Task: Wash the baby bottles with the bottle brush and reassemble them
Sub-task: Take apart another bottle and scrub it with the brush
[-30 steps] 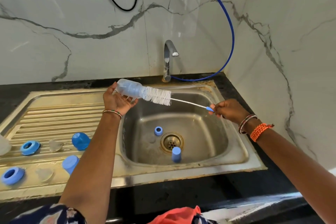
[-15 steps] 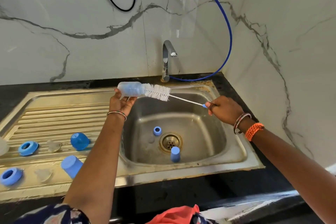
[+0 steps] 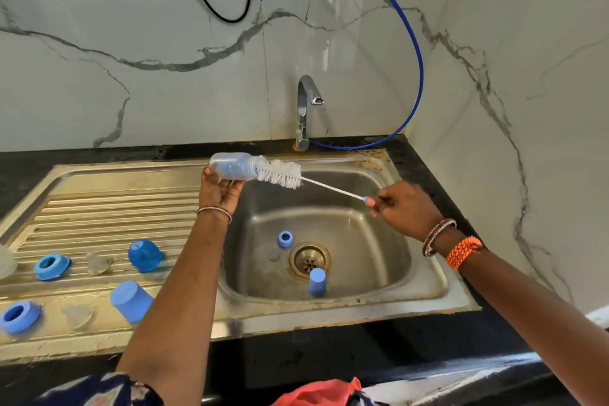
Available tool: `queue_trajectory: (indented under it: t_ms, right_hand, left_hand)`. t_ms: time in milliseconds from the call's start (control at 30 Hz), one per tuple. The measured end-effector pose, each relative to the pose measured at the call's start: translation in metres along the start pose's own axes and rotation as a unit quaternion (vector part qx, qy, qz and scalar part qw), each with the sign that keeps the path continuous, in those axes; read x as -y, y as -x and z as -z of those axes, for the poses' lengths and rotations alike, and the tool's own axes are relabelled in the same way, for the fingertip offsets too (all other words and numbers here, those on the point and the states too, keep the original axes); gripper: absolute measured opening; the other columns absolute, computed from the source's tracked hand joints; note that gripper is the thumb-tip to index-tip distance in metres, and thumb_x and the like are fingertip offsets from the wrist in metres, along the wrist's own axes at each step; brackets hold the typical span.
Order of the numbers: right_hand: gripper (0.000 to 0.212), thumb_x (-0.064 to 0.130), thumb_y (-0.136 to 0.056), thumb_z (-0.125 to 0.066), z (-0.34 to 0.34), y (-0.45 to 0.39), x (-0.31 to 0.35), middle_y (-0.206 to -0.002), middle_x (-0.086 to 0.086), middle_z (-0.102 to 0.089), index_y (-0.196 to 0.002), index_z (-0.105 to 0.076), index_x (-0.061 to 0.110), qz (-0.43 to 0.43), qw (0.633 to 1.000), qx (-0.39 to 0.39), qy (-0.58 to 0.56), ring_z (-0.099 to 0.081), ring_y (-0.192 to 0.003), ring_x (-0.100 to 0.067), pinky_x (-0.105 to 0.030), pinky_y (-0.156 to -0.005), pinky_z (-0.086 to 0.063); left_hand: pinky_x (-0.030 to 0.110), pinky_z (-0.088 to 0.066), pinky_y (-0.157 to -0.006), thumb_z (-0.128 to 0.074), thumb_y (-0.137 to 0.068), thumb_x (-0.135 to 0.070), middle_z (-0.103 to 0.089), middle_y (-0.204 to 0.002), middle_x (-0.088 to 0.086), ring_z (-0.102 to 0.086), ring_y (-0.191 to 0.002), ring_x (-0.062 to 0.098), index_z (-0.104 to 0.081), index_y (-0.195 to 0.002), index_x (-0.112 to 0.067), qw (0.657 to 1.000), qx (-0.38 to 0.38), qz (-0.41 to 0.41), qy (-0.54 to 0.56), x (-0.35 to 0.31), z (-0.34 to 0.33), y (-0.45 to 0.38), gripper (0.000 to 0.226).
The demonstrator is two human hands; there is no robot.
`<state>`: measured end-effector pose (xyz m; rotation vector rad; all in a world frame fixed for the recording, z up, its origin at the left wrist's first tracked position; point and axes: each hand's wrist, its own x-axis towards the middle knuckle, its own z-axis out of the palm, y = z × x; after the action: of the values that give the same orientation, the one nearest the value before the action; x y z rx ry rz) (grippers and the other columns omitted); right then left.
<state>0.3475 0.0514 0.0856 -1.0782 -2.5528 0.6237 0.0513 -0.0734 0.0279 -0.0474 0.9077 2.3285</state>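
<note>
The baby bottle (image 3: 232, 166) lies on its side in the air above the back left corner of the sink bowl (image 3: 379, 277), its mouth pointing right. The left hand (image 3: 219, 189) holds it from below, fingers curled up around its body. The brush (image 3: 280, 174) has its white bristles partly inside the bottle mouth, the rest showing just outside it. Its thin handle slants down to the right, where the right hand (image 3: 403, 211) pinches the blue end between fingertips.

Down in the bowl, a small blue ring (image 3: 285, 238) sits left of the drain (image 3: 309, 259), and a blue cap (image 3: 317, 281) stands just in front of it. On the ribbed draining board (image 3: 99, 211) to the left lie two blue rings (image 3: 51, 266), two blue caps (image 3: 145, 255) and two clear teats (image 3: 98, 263). The tap (image 3: 304, 109) stands behind the bowl, with a blue hose (image 3: 417, 76) looping from its base up the marble wall.
</note>
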Motion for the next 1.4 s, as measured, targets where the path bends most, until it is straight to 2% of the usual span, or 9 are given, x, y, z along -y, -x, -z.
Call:
queue_trajectory:
  t_ms: [167, 300, 400, 533, 700, 933, 1067, 1267, 1400]
  right_hand:
    - [0.009, 0.019, -0.074, -0.077, 0.003, -0.005, -0.003, -0.070, -0.003, -0.069, -0.082, -0.076, 0.018, 0.169, 0.928, -0.298, 0.147, -0.064, -0.064, -0.029, -0.030, -0.060, -0.046]
    - [0.029, 0.031, -0.089, -0.062, 0.014, -0.011, 0.007, -0.050, 0.000, -0.053, -0.073, -0.073, 0.010, -0.027, 0.999, 0.021, -0.037, -0.047, -0.045, -0.013, -0.023, -0.049, -0.037]
    - [0.040, 0.035, -0.097, -0.047, 0.013, -0.011, 0.003, -0.042, 0.004, -0.033, -0.073, -0.062, 0.007, -0.222, 0.906, 0.275, -0.233, -0.025, -0.033, -0.005, -0.017, -0.035, -0.021]
    - [0.018, 0.034, -0.087, -0.065, -0.002, -0.013, -0.010, -0.066, 0.000, -0.060, -0.080, -0.074, 0.020, -0.024, 1.000, 0.014, 0.008, -0.056, -0.062, -0.016, -0.029, -0.062, -0.046]
    - [0.014, 0.008, -0.070, -0.079, -0.004, -0.017, -0.021, -0.070, -0.006, -0.068, -0.083, -0.077, 0.013, 0.139, 0.955, -0.239, 0.111, -0.062, -0.066, -0.031, -0.037, -0.065, -0.049]
    - [0.031, 0.021, -0.090, -0.062, 0.015, -0.016, -0.019, -0.045, 0.005, -0.052, -0.061, -0.072, 0.016, 0.035, 0.995, 0.045, -0.078, -0.045, -0.044, -0.004, -0.024, -0.057, -0.034]
    - [0.024, 0.025, -0.090, -0.062, 0.006, -0.013, -0.030, -0.049, 0.013, -0.056, -0.073, -0.075, 0.014, 0.044, 0.999, -0.003, 0.000, -0.053, -0.052, -0.003, -0.022, -0.059, -0.039]
    - [0.017, 0.015, -0.079, -0.074, 0.004, -0.015, -0.031, -0.089, -0.001, -0.071, -0.096, -0.076, 0.014, 0.055, 0.986, -0.152, 0.033, -0.059, -0.076, -0.015, -0.021, -0.068, -0.038]
    - [0.007, 0.006, -0.081, -0.069, 0.015, -0.017, -0.026, -0.055, 0.005, -0.061, -0.083, -0.076, 0.004, 0.016, 0.995, -0.010, -0.096, -0.049, -0.047, -0.002, -0.016, -0.053, -0.039]
  left_hand:
    - [0.043, -0.056, -0.080, -0.052, -0.093, -0.014, -0.060, -0.104, 0.019, -0.063, -0.094, 0.030, -0.053, -0.105, -0.007, 1.000, -0.011, 0.019, 0.017, 0.005, 0.005, 0.003, 0.014]
    - [0.044, -0.054, -0.085, -0.052, -0.093, -0.012, -0.060, -0.104, 0.019, -0.062, -0.099, 0.031, -0.054, -0.106, -0.007, 0.999, 0.004, 0.008, 0.043, 0.005, 0.008, 0.002, 0.013]
    - [0.043, -0.053, -0.090, -0.052, -0.093, -0.016, -0.060, -0.109, 0.018, -0.063, -0.100, 0.029, -0.051, -0.116, -0.007, 0.999, 0.025, -0.026, 0.002, 0.002, 0.011, -0.005, 0.024]
    - [0.046, -0.056, -0.079, -0.051, -0.091, -0.013, -0.059, -0.109, 0.021, -0.062, -0.098, 0.032, -0.054, -0.109, -0.005, 0.999, 0.021, -0.008, 0.050, -0.001, 0.015, -0.010, 0.020]
    - [0.045, -0.053, -0.080, -0.052, -0.089, -0.047, -0.057, -0.113, 0.014, -0.058, -0.101, 0.030, -0.058, -0.098, -0.017, 0.997, -0.009, 0.070, -0.016, 0.000, 0.002, -0.010, 0.032]
    - [0.048, -0.055, -0.082, -0.096, -0.028, -0.013, -0.062, -0.112, 0.020, -0.063, -0.102, 0.034, -0.062, -0.104, -0.008, 0.993, 0.104, 0.039, 0.027, -0.004, 0.009, -0.009, 0.084]
    - [0.054, -0.050, -0.089, -0.060, -0.074, -0.013, -0.064, -0.112, 0.020, -0.061, -0.108, 0.037, -0.062, -0.099, -0.008, 0.993, 0.087, 0.049, 0.063, -0.009, -0.002, -0.005, 0.026]
    - [0.034, -0.057, -0.074, -0.045, -0.094, -0.037, -0.059, -0.091, 0.008, -0.065, -0.079, 0.019, -0.053, -0.099, -0.011, 0.992, 0.111, 0.052, 0.033, -0.010, -0.008, -0.009, 0.028]
    - [0.029, -0.059, -0.067, -0.040, -0.099, -0.025, -0.069, -0.076, 0.003, -0.069, -0.068, 0.015, -0.053, -0.102, -0.009, 0.994, 0.095, 0.045, 0.011, -0.014, -0.008, -0.012, 0.021]
